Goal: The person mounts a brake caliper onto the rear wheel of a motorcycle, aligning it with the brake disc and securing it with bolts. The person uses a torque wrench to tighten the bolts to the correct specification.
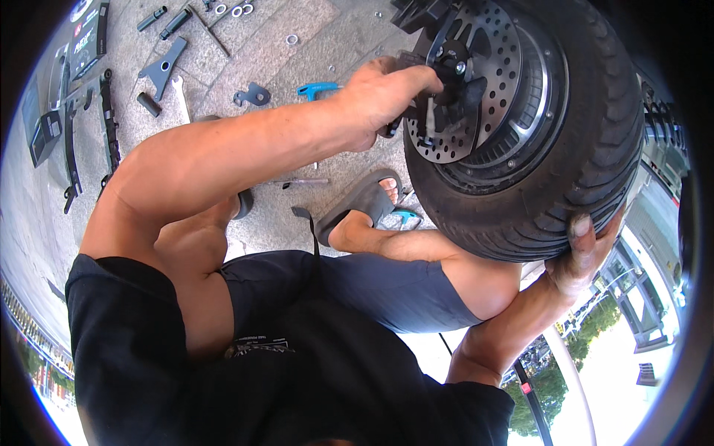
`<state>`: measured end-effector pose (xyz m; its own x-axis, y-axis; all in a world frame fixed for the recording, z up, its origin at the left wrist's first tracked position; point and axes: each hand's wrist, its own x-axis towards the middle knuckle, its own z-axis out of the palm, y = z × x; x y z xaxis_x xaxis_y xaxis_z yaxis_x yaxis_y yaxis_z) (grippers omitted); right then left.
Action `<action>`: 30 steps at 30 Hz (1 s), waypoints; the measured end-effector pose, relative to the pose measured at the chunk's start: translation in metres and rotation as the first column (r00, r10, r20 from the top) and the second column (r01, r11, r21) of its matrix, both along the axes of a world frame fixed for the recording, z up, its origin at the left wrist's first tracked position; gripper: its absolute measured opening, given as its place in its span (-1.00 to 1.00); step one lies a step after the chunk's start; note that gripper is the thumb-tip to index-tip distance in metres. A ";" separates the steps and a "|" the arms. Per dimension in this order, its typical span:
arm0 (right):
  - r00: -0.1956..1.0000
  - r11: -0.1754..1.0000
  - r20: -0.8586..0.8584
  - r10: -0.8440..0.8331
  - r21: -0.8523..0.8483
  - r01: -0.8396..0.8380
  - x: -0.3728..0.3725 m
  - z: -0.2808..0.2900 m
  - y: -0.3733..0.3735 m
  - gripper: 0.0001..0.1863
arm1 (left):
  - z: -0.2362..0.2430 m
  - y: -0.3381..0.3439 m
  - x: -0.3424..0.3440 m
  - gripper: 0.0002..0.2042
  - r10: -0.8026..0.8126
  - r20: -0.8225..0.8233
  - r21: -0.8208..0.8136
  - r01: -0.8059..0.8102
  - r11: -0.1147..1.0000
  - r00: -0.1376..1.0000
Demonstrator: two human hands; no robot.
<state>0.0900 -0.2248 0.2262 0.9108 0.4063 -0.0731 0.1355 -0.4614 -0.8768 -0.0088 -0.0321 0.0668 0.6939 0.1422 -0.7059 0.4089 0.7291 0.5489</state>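
A fat black-tyred wheel [595, 141] fills the upper right, tilted so its hub side shows. On the hub sits a perforated metal brake disc [507, 89]. A black brake caliper [455, 93] straddles the disc's near-left side. My left hand [387, 97] is closed around the caliper's outer part, with the thumb laid across it; some of the fingers are hidden behind. At the tyre's lower edge, my right hand [580, 256] grips the tread from below, its thumb pressed on the rubber and its other fingers out of sight.
On the paving lie a blue-handled hex key [316, 90], a wrench [181, 100], a grey metal bracket [164, 68], a small dark plate [253, 95], black tubes [175, 24] and several washers. Long black rails [109, 123] and a black box [91, 36] stand at the left. Another blue-handled tool [406, 216] is beside my sandal [349, 204].
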 end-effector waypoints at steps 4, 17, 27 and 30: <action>0.998 0.998 -0.031 -0.061 -0.024 0.060 0.001 0.001 -0.001 0.25 | -0.006 0.002 0.000 -0.55 0.056 0.014 0.030 -0.056 0.998 0.998; 0.997 0.993 -0.024 -0.068 -0.094 0.065 0.005 0.003 -0.002 0.23 | -0.013 0.019 0.004 -0.57 -0.161 0.086 0.268 0.133 0.954 0.983; 1.000 0.997 -0.027 0.007 -0.077 -0.009 0.008 0.003 -0.006 0.18 | -0.044 0.031 -0.013 -0.62 -0.243 0.326 0.544 0.029 0.838 0.914; 0.997 0.996 -0.030 0.065 -0.057 -0.067 0.008 0.003 -0.008 0.07 | -0.053 0.037 -0.029 -0.67 -0.333 0.191 0.695 0.112 0.710 0.923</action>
<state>0.0977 -0.2330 0.2292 0.8794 0.4598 -0.1235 0.1430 -0.5024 -0.8527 -0.0378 0.0050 0.0137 0.9161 0.3072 -0.2577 0.2577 0.0414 0.9653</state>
